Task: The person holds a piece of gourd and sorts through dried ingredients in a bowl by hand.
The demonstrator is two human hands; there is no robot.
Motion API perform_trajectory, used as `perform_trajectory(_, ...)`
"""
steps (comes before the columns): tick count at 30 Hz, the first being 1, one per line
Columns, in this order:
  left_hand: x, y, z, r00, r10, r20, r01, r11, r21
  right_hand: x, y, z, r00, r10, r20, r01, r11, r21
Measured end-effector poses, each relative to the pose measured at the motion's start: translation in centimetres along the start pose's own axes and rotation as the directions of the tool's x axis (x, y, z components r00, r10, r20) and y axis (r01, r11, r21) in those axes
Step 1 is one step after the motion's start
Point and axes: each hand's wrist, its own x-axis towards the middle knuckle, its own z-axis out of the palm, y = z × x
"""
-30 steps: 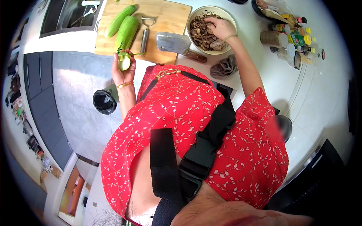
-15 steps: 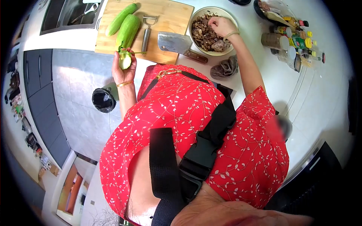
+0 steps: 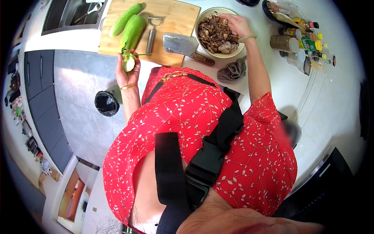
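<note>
My left hand (image 3: 126,74) is closed round a cut zucchini piece (image 3: 128,62), pale on its cut face, with a thin green stalk sticking out to the right. It is held at the front edge of the wooden cutting board (image 3: 171,13), just below a whole zucchini (image 3: 133,31). A second zucchini (image 3: 125,19) lies beside that one. My right hand (image 3: 237,26) reaches over the right side of a cream bowl (image 3: 199,46), fingers stretched out above chopped brown pieces (image 3: 214,33) that look like mushrooms. Whether the fingertips touch them I cannot tell. A paler lump (image 3: 228,47) sits in the bowl.
A cleaver (image 3: 179,43) lies across the board's right edge, with a peeler (image 3: 152,35) to its left. Near the bowl is a crumpled dark bag (image 3: 232,71). Several bottles and jars (image 3: 284,43) stand right; a black-lined bin (image 3: 107,103) stands below left.
My right hand has shifted right, from over the middle of the bowl to its right rim, and its fingers have straightened. My left hand stays put with the zucchini piece.
</note>
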Motion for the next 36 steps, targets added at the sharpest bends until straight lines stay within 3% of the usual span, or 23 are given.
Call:
perform_trajectory(1,-0.1,-0.1,0.0,1.0,-0.003,-0.002,0.003,1.0,-0.003,-0.1,0.2,0.0,1.0,-0.011,0.022,0.011,1.0,0.029)
perform_trajectory(2,-0.1,-0.1,0.0,1.0,-0.007,-0.002,0.007,1.0,-0.004,0.7,2.6,1.1,0.98,-0.191,-0.051,0.173,0.954,-0.244)
perform_trajectory(3,0.0,-0.1,0.1,1.0,-0.008,0.002,0.008,1.0,-0.005,0.8,2.8,1.6,0.923,-0.379,-0.071,0.294,0.811,-0.505)
perform_trajectory(4,0.2,-0.1,0.3,1.0,-0.009,0.018,0.01,1.0,-0.016,0.9,3.1,1.6,0.921,-0.369,-0.124,0.303,0.88,-0.367)
perform_trajectory(7,-0.2,0.0,-0.2,1.0,-0.01,0.004,0.01,1.0,-0.019,1.2,2.9,1.3,0.973,-0.195,-0.124,0.172,0.969,-0.179)
perform_trajectory(8,-0.2,0.0,0.0,1.0,-0.007,-0.013,0.007,1.0,-0.01,0.9,2.1,1.1,0.987,-0.132,-0.095,0.112,0.974,-0.196)
perform_trajectory(12,-0.1,-0.3,0.2,1.0,-0.015,-0.003,0.015,0.999,-0.03,1.9,2.2,2.5,0.983,-0.173,-0.066,0.11,0.831,-0.545)
perform_trajectory(15,-0.4,-0.1,0.4,1.0,-0.005,0.002,0.005,1.0,-0.029,1.4,0.4,2.9,0.965,-0.232,0.123,0.261,0.898,-0.355)
perform_trajectory(16,-0.4,-0.2,0.4,1.0,-0.005,0.001,0.005,1.0,-0.029,0.4,-1.3,2.2,0.991,-0.052,0.126,0.088,0.949,-0.301)
perform_trajectory(20,-0.1,0.0,-0.4,1.0,0.013,-0.025,-0.013,1.0,0.005,1.3,1.7,1.7,0.954,-0.269,-0.133,0.202,0.903,-0.378)
perform_trajectory(23,-0.1,0.0,-0.5,0.999,0.022,-0.028,-0.022,1.0,0.003,1.7,2.1,1.0,0.997,-0.068,0.024,0.067,0.997,0.036)
perform_trajectory(25,0.0,-0.1,-0.5,1.0,0.012,-0.017,-0.012,1.0,-0.008,0.0,-0.2,0.3,0.995,-0.016,0.096,-0.015,0.95,0.312)
perform_trajectory(28,0.0,-0.1,-0.3,1.0,-0.004,-0.004,0.004,1.0,-0.017,-0.6,-0.9,-1.2,0.959,-0.101,0.264,-0.068,0.825,0.561)
perform_trajectory(30,0.0,-0.2,-0.2,1.0,-0.005,-0.002,0.005,1.0,-0.017,-1.3,-1.9,-1.3,0.959,-0.153,0.237,0.025,0.884,0.468)
perform_trajectory(32,0.0,-0.3,-0.1,1.0,-0.013,0.001,0.013,1.0,-0.02,-2.6,-3.1,0.3,0.979,-0.191,0.066,0.184,0.978,0.097)
perform_trajectory(33,-0.1,-0.3,0.0,1.0,-0.021,0.004,0.021,1.0,-0.023,-2.3,-2.1,1.4,0.98,-0.194,0.036,0.186,0.845,-0.502)
perform_trajectory(35,0.4,-0.4,0.3,1.0,-0.018,0.017,0.018,0.999,-0.032,-2.5,-1.4,1.9,0.999,-0.017,-0.028,0.002,0.879,-0.476)
perform_trajectory(36,0.4,-0.4,0.2,1.0,-0.008,0.015,0.009,0.999,-0.034,-2.5,-0.7,2.3,0.995,-0.049,-0.082,0.018,0.942,-0.335)
